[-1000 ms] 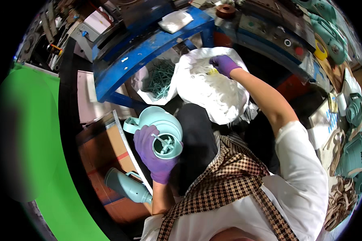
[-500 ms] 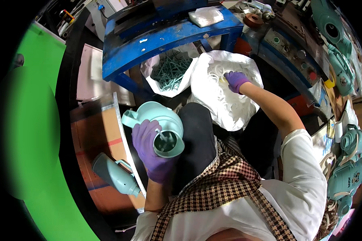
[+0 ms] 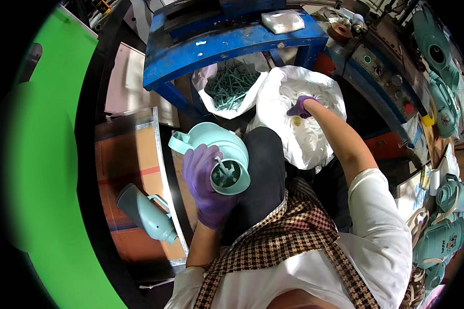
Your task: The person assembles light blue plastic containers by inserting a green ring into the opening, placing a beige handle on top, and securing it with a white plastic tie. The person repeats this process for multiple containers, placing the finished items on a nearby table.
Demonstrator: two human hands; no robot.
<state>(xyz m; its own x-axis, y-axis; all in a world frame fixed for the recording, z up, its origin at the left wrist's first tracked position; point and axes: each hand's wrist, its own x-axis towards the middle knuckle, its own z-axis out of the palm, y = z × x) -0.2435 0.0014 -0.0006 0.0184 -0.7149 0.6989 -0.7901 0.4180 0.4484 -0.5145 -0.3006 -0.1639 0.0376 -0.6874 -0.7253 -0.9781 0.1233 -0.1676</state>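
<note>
A pale teal plastic jug (image 3: 214, 136) with a side handle rests tilted against my left thigh, its open mouth facing me. My left hand (image 3: 203, 177), in a purple glove, is wrapped round its neck. Thin teal plastic strips (image 3: 226, 172) show inside the mouth, one near my thumb. My right hand (image 3: 301, 106), also gloved in purple, reaches into a large white bag (image 3: 270, 87) of white rings (image 3: 314, 136). Its visible fingers are drawn together; what they hold, if anything, is hidden. A small yellowish round piece (image 3: 296, 121) lies just below them.
Behind the bag stands a blue metal bench (image 3: 216, 49); a second bag of teal strips (image 3: 232, 85) sits beneath it. A teal jug (image 3: 147, 213) lies on the cardboard at left. A control panel (image 3: 384, 77) and more teal jugs (image 3: 441, 242) are at right.
My right hand has moved nearer to me within the bag, and its fingers have drawn together. The view has shifted slightly; my left hand keeps its hold on the jug.
</note>
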